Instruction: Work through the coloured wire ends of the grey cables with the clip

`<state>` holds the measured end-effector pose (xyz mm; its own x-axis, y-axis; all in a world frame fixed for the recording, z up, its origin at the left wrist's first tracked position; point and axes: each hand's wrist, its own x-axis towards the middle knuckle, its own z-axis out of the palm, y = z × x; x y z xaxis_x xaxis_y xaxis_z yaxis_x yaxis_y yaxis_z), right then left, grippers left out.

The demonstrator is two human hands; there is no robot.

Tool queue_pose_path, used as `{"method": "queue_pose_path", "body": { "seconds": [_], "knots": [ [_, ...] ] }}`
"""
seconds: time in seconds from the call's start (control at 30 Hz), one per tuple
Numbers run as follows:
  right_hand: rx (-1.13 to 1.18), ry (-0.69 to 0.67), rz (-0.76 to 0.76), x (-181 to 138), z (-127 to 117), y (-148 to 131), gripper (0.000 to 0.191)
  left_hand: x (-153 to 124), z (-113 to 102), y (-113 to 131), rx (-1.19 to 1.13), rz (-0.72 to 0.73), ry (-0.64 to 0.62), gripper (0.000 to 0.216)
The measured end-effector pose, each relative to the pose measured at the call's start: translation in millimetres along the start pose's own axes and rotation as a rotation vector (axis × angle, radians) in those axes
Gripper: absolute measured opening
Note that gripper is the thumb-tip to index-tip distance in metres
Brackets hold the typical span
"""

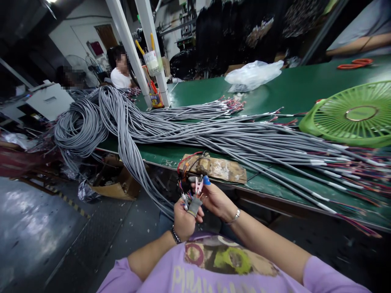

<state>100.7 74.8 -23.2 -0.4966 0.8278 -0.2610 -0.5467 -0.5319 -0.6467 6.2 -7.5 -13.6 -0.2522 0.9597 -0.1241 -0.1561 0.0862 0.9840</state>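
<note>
Close to the table's front edge, my left hand (184, 221) is closed around a flat grey block-like connector (194, 206) and the thin coloured wires (185, 198) beside it. My right hand (217, 202) is closed at the connector's upper right, with a blue cover (207, 180) on one fingertip. Between its fingers is a small pinkish-white piece (199, 185) that looks like a clip; its exact kind is unclear. Just beyond both hands, a worn wooden board (227, 169) with red and black leads lies on the table edge.
Long grey cables (189, 132) with stripped coloured ends cover much of the green table (195, 89). A green fan (351, 114) stands at right, near red-handled scissors (354, 64). A plastic bag (255, 75) lies behind. A cardboard box (117, 183) sits below left. Other people are nearby.
</note>
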Motion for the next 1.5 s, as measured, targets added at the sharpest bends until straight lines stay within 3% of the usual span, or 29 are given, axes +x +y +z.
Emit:
{"method": "queue_pose_path", "body": {
  "seconds": [0.27,0.53,0.63,0.8,1.03,1.23,1.5],
  "knots": [
    [0.093,-0.019,0.001,-1.9,4.2,0.0,0.024,1.0,0.1,2.6,0.036,-0.003,0.010,0.039],
    [0.147,-0.074,0.125,-9.1,4.5,-3.4,0.039,-5.1,-5.8,-0.4,0.007,0.016,0.021,0.038],
    [0.136,-0.100,0.137,-11.9,3.7,-6.3,0.034,-7.6,-8.4,2.2,-0.002,0.042,0.021,0.036],
    [0.057,-0.078,0.062,-15.2,4.9,-9.0,0.021,-6.5,-9.9,6.2,0.023,0.100,0.048,0.034],
    [-0.310,0.064,-0.248,-13.6,-0.2,-1.1,0.040,0.9,-11.9,2.1,0.179,0.276,0.053,0.026],
    [0.059,-0.044,-0.006,-7.6,3.8,1.3,0.035,4.6,-15.0,-8.8,0.238,0.299,0.070,0.022],
    [0.149,0.005,0.007,-4.7,4.0,4.2,0.029,5.3,-17.6,-20.5,0.276,0.267,0.067,0.020]
  ]
}}
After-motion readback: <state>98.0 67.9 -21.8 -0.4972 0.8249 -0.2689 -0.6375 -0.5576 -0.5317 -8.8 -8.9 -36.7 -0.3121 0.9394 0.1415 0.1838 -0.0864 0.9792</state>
